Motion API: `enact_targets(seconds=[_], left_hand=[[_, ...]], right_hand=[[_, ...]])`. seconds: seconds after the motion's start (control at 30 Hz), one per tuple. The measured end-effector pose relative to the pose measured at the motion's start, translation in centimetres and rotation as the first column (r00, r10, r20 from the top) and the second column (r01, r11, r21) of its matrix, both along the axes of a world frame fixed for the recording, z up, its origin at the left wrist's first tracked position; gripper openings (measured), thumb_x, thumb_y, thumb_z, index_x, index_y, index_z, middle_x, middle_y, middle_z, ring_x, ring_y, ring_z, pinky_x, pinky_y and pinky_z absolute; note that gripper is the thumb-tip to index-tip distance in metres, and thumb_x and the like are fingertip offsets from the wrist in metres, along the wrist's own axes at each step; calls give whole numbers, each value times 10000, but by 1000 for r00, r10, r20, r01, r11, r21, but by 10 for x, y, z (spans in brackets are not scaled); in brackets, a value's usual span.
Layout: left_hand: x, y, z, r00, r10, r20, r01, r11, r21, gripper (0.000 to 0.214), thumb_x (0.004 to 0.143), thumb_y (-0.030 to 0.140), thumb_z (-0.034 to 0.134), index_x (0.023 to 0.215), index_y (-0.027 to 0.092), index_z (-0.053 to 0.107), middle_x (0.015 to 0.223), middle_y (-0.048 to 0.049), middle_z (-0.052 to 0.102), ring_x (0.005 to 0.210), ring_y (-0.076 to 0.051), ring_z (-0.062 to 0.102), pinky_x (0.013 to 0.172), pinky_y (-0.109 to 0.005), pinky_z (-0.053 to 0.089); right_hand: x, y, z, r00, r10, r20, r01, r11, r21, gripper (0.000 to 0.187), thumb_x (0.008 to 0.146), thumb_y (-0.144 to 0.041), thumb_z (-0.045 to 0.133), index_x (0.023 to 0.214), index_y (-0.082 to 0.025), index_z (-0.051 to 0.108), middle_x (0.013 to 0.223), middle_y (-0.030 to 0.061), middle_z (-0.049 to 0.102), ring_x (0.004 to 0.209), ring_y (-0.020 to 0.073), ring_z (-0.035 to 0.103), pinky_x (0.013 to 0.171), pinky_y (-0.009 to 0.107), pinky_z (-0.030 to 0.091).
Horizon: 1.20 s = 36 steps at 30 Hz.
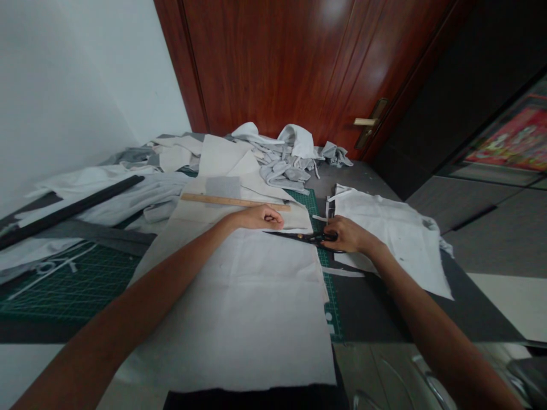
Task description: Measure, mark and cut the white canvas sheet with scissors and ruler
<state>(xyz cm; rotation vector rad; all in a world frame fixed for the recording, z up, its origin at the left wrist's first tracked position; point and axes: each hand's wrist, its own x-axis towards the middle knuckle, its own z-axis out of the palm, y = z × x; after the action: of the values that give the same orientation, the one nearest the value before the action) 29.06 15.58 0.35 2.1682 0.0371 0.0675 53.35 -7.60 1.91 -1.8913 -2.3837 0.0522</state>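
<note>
The hands are apart: the right hand (348,235) is closed firmly on the black-handled scissors (294,236), blades lying low and level along the right edge of the white cloth (231,296), over the green cutting mat (319,228) — while the left hand (258,217), loosely curled, pins the cloth flat just below the wooden ruler (235,200), close to the blade tips.

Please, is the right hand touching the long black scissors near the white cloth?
Touching. The head view shows the right hand closed around the handles of the long black scissors, whose blades point left along the edge of the white cloth.
</note>
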Motion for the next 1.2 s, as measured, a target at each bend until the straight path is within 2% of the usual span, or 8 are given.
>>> enact_targets(seconds=[0.43, 0.73, 1.2], left_hand=[[1, 1, -2, 1000, 1, 4, -1, 1000, 23, 518, 821, 599, 729, 946, 97, 760, 782, -46, 668, 674, -129, 524, 613, -228, 361], [0, -1, 0, 1000, 3, 0, -3, 999, 47, 549, 833, 628, 702, 953, 96, 760, 773, -40, 651, 665, -125, 508, 591, -224, 337], [0, 0, -1, 1000, -3, -10, 3, 1000, 16, 524, 819, 611, 722, 944, 103, 753, 772, -34, 649, 687, -129, 525, 615, -217, 369]], right_hand=[[1, -3, 0, 999, 41, 17, -41, 999, 21, 397, 943, -457, 617, 657, -181, 626, 698, 72, 620, 685, 191, 524, 685, 317, 344], [0, -3, -1, 999, 24, 27, -25, 999, 38, 397, 931, -459, 633, 643, -186, 624, 688, 69, 625, 694, 194, 536, 700, 320, 360], [-1, -4, 1, 997, 34, 68, -38, 997, 61, 388, 930, -455, 650, 658, -178, 635, 693, 70, 623, 705, 203, 541, 734, 328, 361]])
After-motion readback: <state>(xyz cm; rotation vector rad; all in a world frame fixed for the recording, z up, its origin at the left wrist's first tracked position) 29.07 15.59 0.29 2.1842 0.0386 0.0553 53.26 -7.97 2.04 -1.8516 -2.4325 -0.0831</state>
